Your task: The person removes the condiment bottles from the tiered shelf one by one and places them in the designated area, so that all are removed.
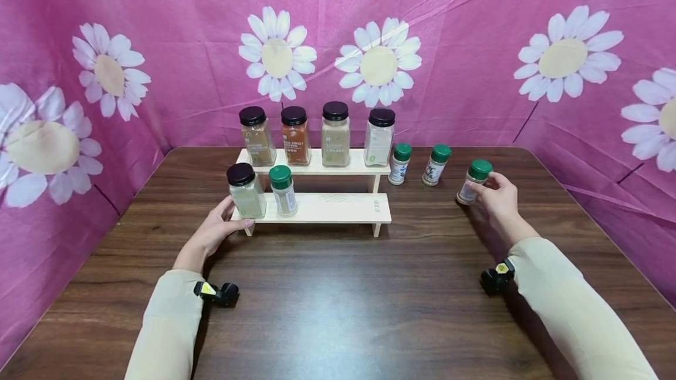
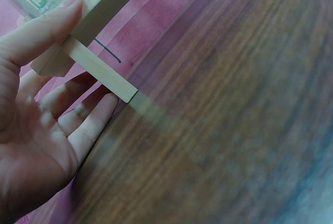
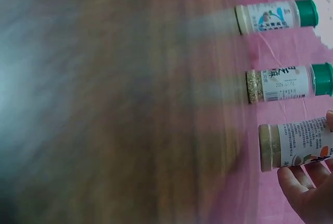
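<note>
Nearest the camera, two pale sleeves (image 1: 166, 324) extend over a brown table (image 1: 327, 309), the hands well apart. The right hand (image 1: 502, 201) pinches a green-capped jar (image 1: 467, 193) of dull brownish contents, right of the rack; whether its base touches the table cannot be told. The left hand (image 1: 213, 230) grips the left end of the two-tier wooden rack (image 1: 338, 209), thumb at the front edge. The step in hand appears to be grasping the jar while steadying the rack; the next move probably calls for a firm, upright hold. Between rack and right hand stand two green-capped shakers (image 1: 434, 170), the nearer to that hand showing pale granules. The lower tier bears a pale-green-filled jar (image 1: 248, 201) and a green-capped bottle (image 1: 286, 198); the upper, four black-capped jars (image 1: 297, 144), one red-filled.
</note>
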Action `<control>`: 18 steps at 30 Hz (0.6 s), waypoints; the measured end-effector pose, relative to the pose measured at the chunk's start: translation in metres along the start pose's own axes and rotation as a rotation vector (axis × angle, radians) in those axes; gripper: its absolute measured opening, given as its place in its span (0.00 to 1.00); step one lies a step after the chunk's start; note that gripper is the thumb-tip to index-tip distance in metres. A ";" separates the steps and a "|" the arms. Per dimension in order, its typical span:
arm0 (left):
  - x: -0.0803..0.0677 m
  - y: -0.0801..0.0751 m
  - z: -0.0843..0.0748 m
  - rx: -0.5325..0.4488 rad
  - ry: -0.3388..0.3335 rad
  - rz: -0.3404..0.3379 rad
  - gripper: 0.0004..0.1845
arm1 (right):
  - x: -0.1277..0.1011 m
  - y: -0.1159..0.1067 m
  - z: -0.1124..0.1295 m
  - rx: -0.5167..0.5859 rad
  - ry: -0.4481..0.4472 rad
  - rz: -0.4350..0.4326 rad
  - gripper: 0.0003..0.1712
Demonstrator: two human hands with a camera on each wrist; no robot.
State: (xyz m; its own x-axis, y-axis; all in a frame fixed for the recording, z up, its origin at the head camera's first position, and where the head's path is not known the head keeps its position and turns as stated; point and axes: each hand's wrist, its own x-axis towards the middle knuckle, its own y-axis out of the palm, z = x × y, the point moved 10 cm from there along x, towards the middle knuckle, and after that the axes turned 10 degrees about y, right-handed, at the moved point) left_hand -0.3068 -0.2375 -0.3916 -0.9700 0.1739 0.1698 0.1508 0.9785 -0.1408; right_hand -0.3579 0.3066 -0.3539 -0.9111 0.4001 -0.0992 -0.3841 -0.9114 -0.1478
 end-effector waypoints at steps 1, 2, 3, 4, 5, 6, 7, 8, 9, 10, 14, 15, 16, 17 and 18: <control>0.000 0.000 0.000 -0.004 0.004 -0.001 0.39 | 0.002 0.001 0.000 0.006 0.010 0.006 0.15; 0.000 0.000 -0.001 -0.006 0.007 -0.002 0.39 | 0.004 0.001 0.000 0.024 0.025 0.006 0.15; 0.000 0.000 -0.001 -0.007 0.008 -0.003 0.39 | 0.006 0.001 0.000 0.045 0.035 0.004 0.15; 0.000 0.000 -0.001 -0.010 0.010 -0.004 0.39 | 0.007 0.002 0.000 0.051 0.041 0.001 0.15; 0.000 0.000 -0.002 -0.011 0.011 -0.005 0.39 | 0.009 0.002 0.000 0.037 0.042 -0.012 0.15; 0.000 0.001 -0.002 -0.011 0.012 -0.005 0.39 | 0.011 0.002 0.001 0.018 0.042 -0.025 0.15; 0.001 0.001 -0.001 -0.010 0.012 -0.004 0.39 | 0.014 0.002 0.001 -0.002 0.042 -0.034 0.14; 0.000 0.001 -0.001 -0.009 0.011 -0.004 0.39 | 0.016 0.002 0.002 -0.036 0.040 -0.047 0.15; 0.000 0.001 -0.001 -0.010 0.012 -0.004 0.39 | 0.018 0.002 0.002 -0.063 0.034 -0.061 0.16; 0.000 0.000 -0.002 -0.010 0.013 -0.003 0.39 | 0.020 0.002 0.002 -0.087 0.031 -0.070 0.17; 0.000 0.000 -0.001 -0.009 0.012 -0.005 0.39 | 0.029 0.001 0.002 -0.127 0.030 -0.109 0.19; 0.000 0.000 -0.001 -0.007 0.010 -0.005 0.39 | 0.031 0.001 0.001 -0.112 0.035 -0.114 0.17; 0.000 0.000 -0.001 -0.005 0.008 -0.004 0.39 | 0.032 0.000 -0.001 -0.098 0.044 -0.117 0.16; 0.000 0.000 -0.001 -0.004 0.006 -0.003 0.39 | 0.034 -0.001 -0.002 -0.093 0.050 -0.126 0.15; 0.000 0.000 -0.001 -0.004 0.003 -0.002 0.39 | 0.035 -0.002 -0.003 -0.086 0.057 -0.129 0.15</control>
State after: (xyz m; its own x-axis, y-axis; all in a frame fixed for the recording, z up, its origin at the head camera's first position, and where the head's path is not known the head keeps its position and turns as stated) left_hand -0.3067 -0.2373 -0.3910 -0.9696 0.1728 0.1733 0.1501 0.9792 -0.1363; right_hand -0.3891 0.3227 -0.3597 -0.8443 0.5200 -0.1295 -0.4805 -0.8417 -0.2464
